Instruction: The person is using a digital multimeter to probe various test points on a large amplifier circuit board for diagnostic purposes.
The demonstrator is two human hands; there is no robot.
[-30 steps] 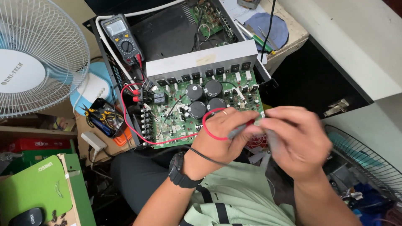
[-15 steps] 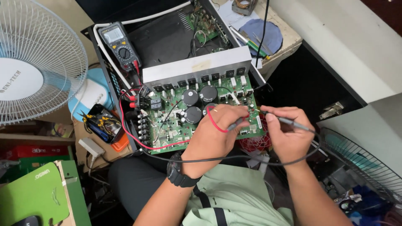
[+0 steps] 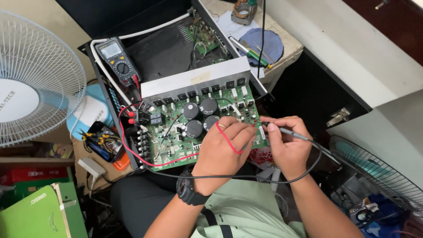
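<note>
Cluttered workshop ground surrounded an opened amplifier chassis point(image 3: 145, 53) resting across the person's lap, its green circuit board point(image 3: 176, 132) facing up. On that board the left hand point(image 3: 222, 147) lay curled, fingers closed round what looked like a probe on the red lead point(image 3: 132, 154); the tip itself was hidden under the fingers. Just to its right, the right hand point(image 3: 286, 147) pinched a slim dark probe point(image 3: 291, 132) between thumb and forefinger, fingers shut tight on it. This probe's long axis ran nearly level, tip pointing left toward the board's right edge and just meeting it, its black lead point(image 3: 246, 178) looping back under both wrists. The right hand was the nearer one to that edge; the left knuckles sat close beside the tip and crowded the approach. Four black capacitors point(image 3: 200, 117) stood further left, with a row of transistors along the grey heatsink point(image 3: 194, 81) behind them. A multimeter point(image 3: 116, 57) lay at the chassis corner, well apart, near a white fan point(image 3: 35, 88).
</note>
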